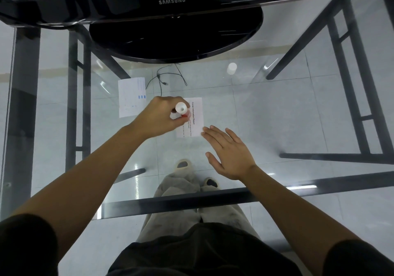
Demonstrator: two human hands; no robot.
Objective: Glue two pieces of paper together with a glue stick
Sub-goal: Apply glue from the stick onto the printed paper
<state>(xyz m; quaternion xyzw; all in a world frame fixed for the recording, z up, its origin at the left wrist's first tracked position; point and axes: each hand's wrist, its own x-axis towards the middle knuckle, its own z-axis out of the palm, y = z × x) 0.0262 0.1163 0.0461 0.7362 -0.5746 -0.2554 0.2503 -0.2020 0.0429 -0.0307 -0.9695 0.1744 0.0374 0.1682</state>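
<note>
Left hand [158, 115] grips glue stick [181, 109] upright over printed paper [195, 116], hiding its left part and the tip. Right hand [228, 152] flat, fingers spread, touching paper's near-right corner. Second paper [131, 96] left of it on glass surface [277, 113]; cap [231, 68] beyond, right, blurry.

Office: Samsung monitor [171, 1], glass desk [277, 109], tiled floor [266, 228].
</note>
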